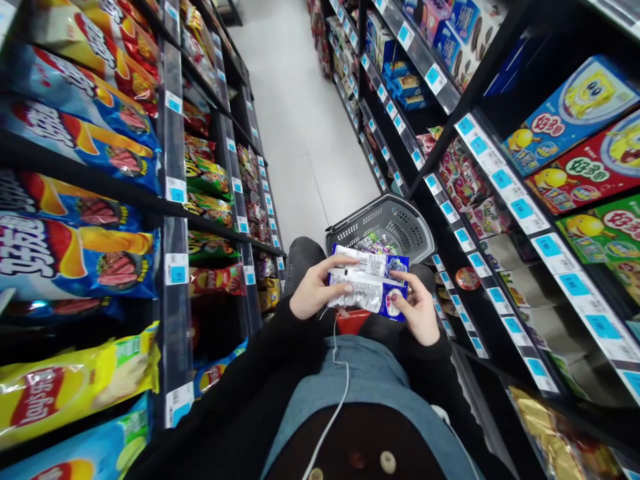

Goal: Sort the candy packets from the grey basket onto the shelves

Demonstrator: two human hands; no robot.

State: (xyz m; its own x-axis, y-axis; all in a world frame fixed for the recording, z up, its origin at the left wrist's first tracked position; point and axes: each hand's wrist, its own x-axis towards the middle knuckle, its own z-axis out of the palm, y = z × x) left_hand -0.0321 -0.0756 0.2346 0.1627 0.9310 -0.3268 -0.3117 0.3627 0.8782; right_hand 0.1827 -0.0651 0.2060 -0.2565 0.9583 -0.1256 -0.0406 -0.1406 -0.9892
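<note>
A blue and white snack packet (367, 275) with printed text and a blueberry picture on its right end lies flat between my hands, above my lap. My left hand (320, 283) grips its left end, thumb and fingers on the near face. At the right end my right hand (415, 307) pinches the packet with thumb and fingers. Just beyond it stands a grey plastic shopping basket (410, 223) with a perforated wall. Inside the basket, some colourful packets (377, 241) show partly, the rest hidden behind the packet I hold.
Shelves of chip bags (75, 260) rise close on my left. On my right, shelves hold cartoon snack boxes (575, 120) and small candy packets (463, 173). Price-tag rails (520, 207) edge the shelves. A pale floor aisle (295, 127) runs ahead. A white cable (345, 380) hangs over my front.
</note>
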